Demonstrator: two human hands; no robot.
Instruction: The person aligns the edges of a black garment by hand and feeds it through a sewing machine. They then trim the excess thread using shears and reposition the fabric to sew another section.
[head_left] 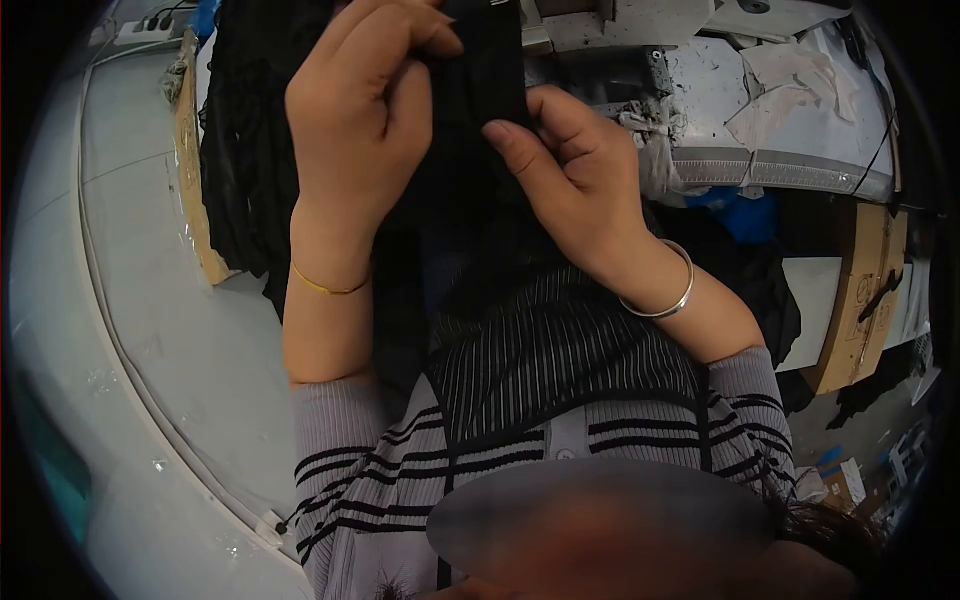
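Black fabric (478, 85) stretches between my two hands at the top middle of the view. My left hand (365, 110) is curled over its left part, with thumb and fingers closed on the cloth near the top edge. On the other side, my right hand (585, 180) pinches the fabric's right edge between thumb and bent fingers. The dark cloth hangs down toward the striped apron (570, 360), and its folds are hard to tell apart.
A heap of black cloth (240, 150) lies to the left, beside a cardboard edge (190, 170). At the upper right is a white machine surface (700, 100) with a metal ruler (780, 172) and lint. A cardboard box (865, 300) stands at the right.
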